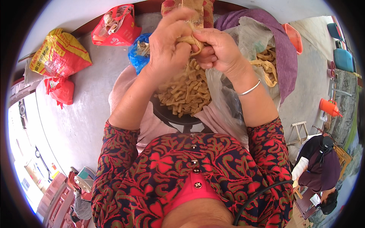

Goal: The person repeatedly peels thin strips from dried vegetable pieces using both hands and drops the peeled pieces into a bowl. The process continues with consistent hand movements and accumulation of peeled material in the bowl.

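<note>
A yellowish-brown, limp strip (198, 47) of what looks like dried vegetable is stretched between my two hands. My left hand (171, 42), somewhat blurred, closes on its left part. My right hand (221, 51) pinches the other end between thumb and fingers; a silver bangle (249, 89) circles that wrist. Right below both hands lies a heap of short cut pieces (185, 94) of similar colour, in a dark round container (164, 114) at my lap. Longer uncut strips (268, 71) sit in a clear plastic bag (253, 31) beyond my right forearm.
A wooden board (196, 17) stands beyond my hands. Purple cloth (286, 62) drapes over the clear bag's right side. Left are a blue plastic bag (138, 57), a red bag (114, 37) and a yellow-red sack (60, 57). Another person (319, 165) is at far right.
</note>
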Tool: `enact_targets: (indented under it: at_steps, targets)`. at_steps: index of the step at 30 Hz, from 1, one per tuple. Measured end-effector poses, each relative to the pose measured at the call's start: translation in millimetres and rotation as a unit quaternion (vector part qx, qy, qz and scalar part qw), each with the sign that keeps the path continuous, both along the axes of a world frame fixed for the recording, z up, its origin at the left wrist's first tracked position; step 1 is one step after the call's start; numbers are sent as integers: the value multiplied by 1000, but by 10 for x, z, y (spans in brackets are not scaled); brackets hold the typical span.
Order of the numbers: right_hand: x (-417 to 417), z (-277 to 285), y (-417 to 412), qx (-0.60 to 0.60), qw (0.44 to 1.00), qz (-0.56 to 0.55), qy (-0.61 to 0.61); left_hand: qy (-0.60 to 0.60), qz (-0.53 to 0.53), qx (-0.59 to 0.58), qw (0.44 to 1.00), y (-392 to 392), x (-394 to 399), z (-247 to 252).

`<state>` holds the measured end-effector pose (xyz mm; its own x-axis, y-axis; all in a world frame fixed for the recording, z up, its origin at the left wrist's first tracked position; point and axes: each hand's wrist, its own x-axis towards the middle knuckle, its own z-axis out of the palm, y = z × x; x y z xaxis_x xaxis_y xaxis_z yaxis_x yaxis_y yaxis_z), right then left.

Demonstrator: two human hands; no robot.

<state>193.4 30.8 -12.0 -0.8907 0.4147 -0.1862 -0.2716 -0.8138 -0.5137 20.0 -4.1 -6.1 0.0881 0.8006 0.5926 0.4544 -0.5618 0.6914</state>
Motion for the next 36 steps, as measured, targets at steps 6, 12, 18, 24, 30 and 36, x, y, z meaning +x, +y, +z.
enact_targets:
  at_steps: [6, 12, 18, 24, 30, 36]
  targets:
    - [-68, 14, -72, 298, 918, -153, -213, -31, -11, -100, 994, -63, -66, 55]
    - [-53, 97, -45, 363, 884, -180, -231, -90, 31, -261, 961, -6, -103, 7]
    - [27, -105, 20, 92, 988, -116, 33, -32, 101, -213, 971, 40, -32, 2]
    - [-87, -47, -40, 191, 945, -236, -125, 22, -60, -191, 979, -24, -96, 96]
    - [-55, -38, -13, 183, 946, -251, -94, -195, -201, -419, 864, 86, -209, 38]
    - [210, 72, 50, 389, 874, -245, -155, -443, -328, -402, 731, 10, -360, 118]
